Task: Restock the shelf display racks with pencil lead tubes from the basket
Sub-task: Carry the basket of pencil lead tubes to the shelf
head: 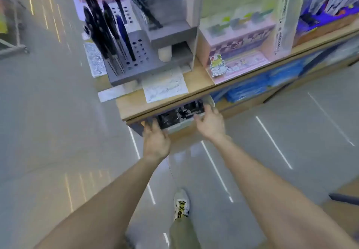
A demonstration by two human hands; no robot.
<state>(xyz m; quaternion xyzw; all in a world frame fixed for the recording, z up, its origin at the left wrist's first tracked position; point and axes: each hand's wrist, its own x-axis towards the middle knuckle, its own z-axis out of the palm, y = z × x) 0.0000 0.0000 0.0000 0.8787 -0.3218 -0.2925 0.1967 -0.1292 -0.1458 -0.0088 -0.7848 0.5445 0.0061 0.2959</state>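
Observation:
A pale basket (177,128) full of small dark pencil lead tubes (178,114) sits just under the wooden shelf's front edge (155,106), half hidden by it. My left hand (155,140) grips the basket's left end, fingers curled over its rim. At the right end my right hand (210,122) holds the rim, thumb on the front and fingers reaching over the corner. On top of the shelf stands a grey display rack (136,62) with rows of holes and several dark and blue pens. The frame is blurred by motion.
Scribbled test papers (165,85) lie on the shelf before the rack. A pink boxed item (237,50) stands to the right, with blue packs (250,87) on the lower level. My shoe (181,204) is on the glossy floor below.

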